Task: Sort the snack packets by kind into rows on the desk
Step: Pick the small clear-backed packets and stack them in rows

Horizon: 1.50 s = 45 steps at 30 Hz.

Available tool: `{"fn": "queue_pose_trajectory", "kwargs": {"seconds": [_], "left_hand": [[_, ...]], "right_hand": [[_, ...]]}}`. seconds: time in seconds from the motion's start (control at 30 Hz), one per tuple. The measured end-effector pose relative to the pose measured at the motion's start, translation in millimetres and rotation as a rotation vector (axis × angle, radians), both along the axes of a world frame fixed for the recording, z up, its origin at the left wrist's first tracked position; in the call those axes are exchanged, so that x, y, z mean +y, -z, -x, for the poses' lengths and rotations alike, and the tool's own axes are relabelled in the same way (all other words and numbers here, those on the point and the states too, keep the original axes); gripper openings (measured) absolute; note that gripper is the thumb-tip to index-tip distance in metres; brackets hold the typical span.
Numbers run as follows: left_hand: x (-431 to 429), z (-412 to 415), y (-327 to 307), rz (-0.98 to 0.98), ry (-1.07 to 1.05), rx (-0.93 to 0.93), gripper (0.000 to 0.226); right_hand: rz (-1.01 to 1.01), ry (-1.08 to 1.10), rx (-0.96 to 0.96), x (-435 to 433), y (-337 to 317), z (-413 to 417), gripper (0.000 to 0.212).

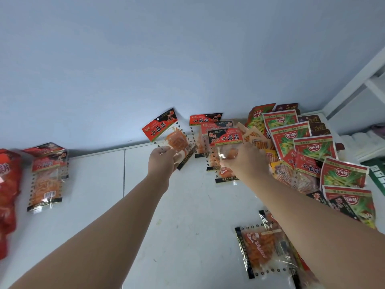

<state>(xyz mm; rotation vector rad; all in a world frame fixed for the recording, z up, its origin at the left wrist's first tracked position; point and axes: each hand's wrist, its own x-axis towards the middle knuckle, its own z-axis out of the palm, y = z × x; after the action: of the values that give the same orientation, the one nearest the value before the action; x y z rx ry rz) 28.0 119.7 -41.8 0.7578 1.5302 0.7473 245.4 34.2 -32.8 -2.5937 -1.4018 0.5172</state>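
The left hand point(161, 161) reaches far over the white table point(187, 205), its fingers curled round the lower end of a tilted packet point(171, 138). This is a clear plastic sachet of orange strips with a red-and-black header card. It is held up so that the header leans left and shows against the pale blue wall point(145, 49).

Just beside it, the right hand point(243, 161) pinches the clear lower part of a second packet point(226, 140) of the same kind, whose header faces the camera. That one overlaps a small stack of like packets point(205, 122) lying against the foot of the wall. Whether it is lifted or still resting on them cannot be told.

Right of the right hand lies a loose heap. Green-and-red foil packets point(314, 149) overlap one another in a line running toward the camera. More clear sachets with red headers point(308, 165) are tucked between them, and dark brown packets point(314, 122) sit at the back by the wall.

Under the right forearm, near the front edge, another clear sachet of orange strips point(262, 249) lies flat on the table.

Well apart, on the left side of the table, a few clear packets with orange strips point(45, 180) lie together. A large red bag point(8, 184) is at the far left edge.

A white shelf frame point(364, 80) stands at the right, with a green object point(379, 176) below it at the picture's edge.
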Motion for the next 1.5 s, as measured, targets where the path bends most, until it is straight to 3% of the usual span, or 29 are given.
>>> {"fn": "queue_pose_trajectory", "kwargs": {"seconds": [0.3,0.4,0.6,0.73,0.8,0.9,1.1,1.5], "left_hand": [[-22,39,-12,-0.116,0.017,-0.043,0.016],[-28,44,-15,-0.073,0.067,-0.141,0.014],[-48,46,-17,-0.032,0.225,-0.242,0.020],[-61,51,-26,-0.035,0.350,-0.256,0.038],[-65,55,-29,-0.040,0.385,-0.256,0.022],[-72,62,-37,-0.055,0.427,-0.282,0.011],[-82,82,-54,-0.127,0.515,-0.319,0.020],[-129,129,-79,-0.317,0.477,-0.244,0.010]], "right_hand": [[-0.312,0.099,0.301,-13,-1,8,0.033],[-0.399,0.151,0.515,-15,-6,18,0.028],[-0.290,0.195,0.772,-23,-12,47,0.020],[-0.256,0.196,0.868,-33,-18,59,0.025],[-0.247,0.209,0.936,-40,-20,66,0.032],[-0.277,0.232,0.923,-56,-21,78,0.031],[-0.346,0.263,0.919,-98,-28,107,0.014],[-0.401,0.234,0.913,-159,-42,162,0.022]]}}
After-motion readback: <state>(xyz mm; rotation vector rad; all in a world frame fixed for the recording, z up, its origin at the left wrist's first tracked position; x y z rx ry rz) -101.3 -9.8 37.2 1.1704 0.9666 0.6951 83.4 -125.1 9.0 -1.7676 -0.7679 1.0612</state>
